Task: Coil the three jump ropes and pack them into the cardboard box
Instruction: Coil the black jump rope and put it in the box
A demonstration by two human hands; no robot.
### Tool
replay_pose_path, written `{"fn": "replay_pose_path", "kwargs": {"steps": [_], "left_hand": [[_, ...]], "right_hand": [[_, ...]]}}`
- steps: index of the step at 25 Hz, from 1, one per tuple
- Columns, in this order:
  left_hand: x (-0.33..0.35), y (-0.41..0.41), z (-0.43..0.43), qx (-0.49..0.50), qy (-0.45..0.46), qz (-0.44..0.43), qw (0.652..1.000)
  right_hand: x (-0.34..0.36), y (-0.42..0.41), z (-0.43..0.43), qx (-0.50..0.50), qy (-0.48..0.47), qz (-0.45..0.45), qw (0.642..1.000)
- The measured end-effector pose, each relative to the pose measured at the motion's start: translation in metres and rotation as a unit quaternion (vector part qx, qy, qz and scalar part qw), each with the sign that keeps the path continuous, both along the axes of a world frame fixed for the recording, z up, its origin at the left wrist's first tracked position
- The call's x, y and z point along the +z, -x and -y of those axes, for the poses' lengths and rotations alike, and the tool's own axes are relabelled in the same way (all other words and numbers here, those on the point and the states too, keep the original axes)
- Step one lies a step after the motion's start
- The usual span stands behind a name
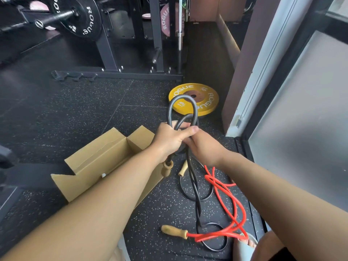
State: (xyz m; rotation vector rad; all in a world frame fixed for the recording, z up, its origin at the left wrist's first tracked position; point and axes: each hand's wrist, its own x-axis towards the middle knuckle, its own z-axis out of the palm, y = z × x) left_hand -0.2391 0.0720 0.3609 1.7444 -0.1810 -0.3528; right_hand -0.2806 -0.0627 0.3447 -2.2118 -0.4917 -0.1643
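I have the left hand [169,140] and right hand [204,147] touching, fingers clenched on the black jump rope [182,97]. Its tail hangs down to the floor. The open cardboard box [105,157] lies leftward, nearer the left hand.

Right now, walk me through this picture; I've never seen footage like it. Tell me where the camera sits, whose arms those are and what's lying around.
There is no machine here. A person wears a camera on the head, and it looks down at their own two arms. The left hand and right hand both grip a looped black rope. On the floor lie a red rope, a thin rope with a wooden handle, an open box and a yellow plate.
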Motion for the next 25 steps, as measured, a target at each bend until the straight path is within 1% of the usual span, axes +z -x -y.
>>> {"fn": "replay_pose_path", "kwargs": {"steps": [1,2,3,5,6,8,10,12,14,16,19,22,25], "left_hand": [[0.002,0.003,0.0,0.0,0.0,0.028,1.0],[0.005,0.005,0.0,0.002,-0.002,0.051,0.999],[0.008,0.007,-0.001,0.002,-0.004,0.066,0.998],[0.006,0.008,-0.006,0.003,-0.008,0.073,0.997],[0.004,0.009,-0.008,0.006,-0.016,0.074,0.997],[-0.002,0.011,-0.013,0.006,-0.025,0.069,0.997],[-0.005,0.014,-0.015,-0.004,-0.026,0.058,0.998],[-0.007,0.014,-0.017,-0.013,-0.034,0.047,0.998],[-0.012,0.011,-0.02,-0.016,-0.043,0.05,0.998],[-0.017,0.008,-0.023,-0.027,-0.057,0.057,0.996],[-0.021,0.008,-0.022,-0.043,-0.068,0.065,0.995],[-0.031,0.007,-0.019,-0.052,-0.08,0.066,0.993],[-0.051,0.009,-0.016,-0.077,-0.107,0.05,0.99]], "right_hand": [[-0.003,0.0,-0.001,-0.022,-0.013,0.004,1.0],[-0.008,-0.001,0.001,-0.057,-0.029,-0.012,0.998],[-0.011,-0.001,0.004,-0.099,-0.069,-0.056,0.991],[-0.022,0.004,0.009,-0.164,-0.164,-0.159,0.96],[-0.031,0.008,0.012,-0.179,-0.163,-0.182,0.953],[-0.053,0.02,0.014,-0.173,-0.061,-0.209,0.961],[-0.082,0.036,0.01,-0.126,0.073,-0.255,0.956],[-0.115,0.056,0.004,-0.062,0.19,-0.307,0.93],[-0.151,0.073,0.002,-0.018,0.257,-0.35,0.901],[-0.18,0.084,0.003,-0.014,0.278,-0.389,0.878],[-0.207,0.089,0.004,-0.034,0.271,-0.409,0.871],[-0.228,0.089,0.001,-0.025,0.272,-0.433,0.859],[-0.254,0.091,-0.006,0.0,0.29,-0.468,0.835]]}}
